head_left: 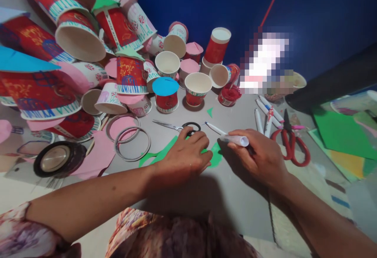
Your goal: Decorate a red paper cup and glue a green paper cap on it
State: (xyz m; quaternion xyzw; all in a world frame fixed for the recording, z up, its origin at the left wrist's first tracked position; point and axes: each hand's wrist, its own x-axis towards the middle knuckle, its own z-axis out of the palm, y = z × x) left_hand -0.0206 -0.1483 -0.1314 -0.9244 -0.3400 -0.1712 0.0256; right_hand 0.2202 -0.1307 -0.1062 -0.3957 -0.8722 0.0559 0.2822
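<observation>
My left hand (188, 152) bends its fingers down on a piece of green paper (216, 155) on the grey table. Its index finger is by the black handle of the small scissors (173, 126), whose blades point left. In my right hand (259, 154) is a short white tube (240, 140), gripped between thumb and fingers over the paper's right side; its exact kind is not plain. A white pen (216, 128) lies just beyond the tube. Another green paper scrap (160, 154) lies left of my left hand.
Decorated paper cups (129, 73) crowd the left and back. Tape rings (132, 144) and a black-rimmed round object (59, 158) lie at left. Rightward are a red jar (229, 95), markers (268, 118), red-handled scissors (291, 142) and green sheets (347, 130).
</observation>
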